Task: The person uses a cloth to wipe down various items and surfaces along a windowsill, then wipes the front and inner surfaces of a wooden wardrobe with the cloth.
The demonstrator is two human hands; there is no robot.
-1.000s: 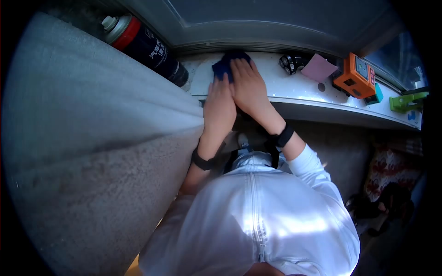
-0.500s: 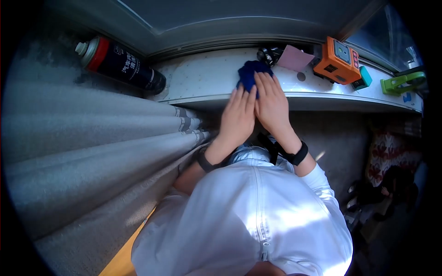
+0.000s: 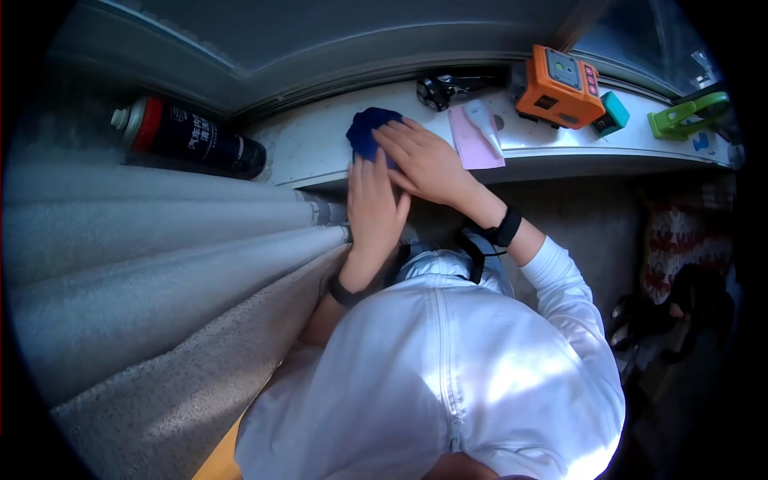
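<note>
A crumpled dark blue cloth lies on the white window sill. My right hand reaches across from the right, its outstretched fingers flat on the cloth's right side. Below it, my left hand touches the cloth's lower edge with straight fingertips. The two hands meet near the sill's front edge, right thumb beside the left fingers. Whatever part of the cloth is under the fingers is hidden.
On the sill are a black shaver-like object, a pink paper bearing a white thermometer-like device, an orange laser level, a teal block and a green clamp. A dark spray can lies left, above grey curtains.
Both hands and the cloth have moved left along the sill. The pink paper lies differently, nearer the front edge, and the white device on it now shows. The view has shifted slightly.
</note>
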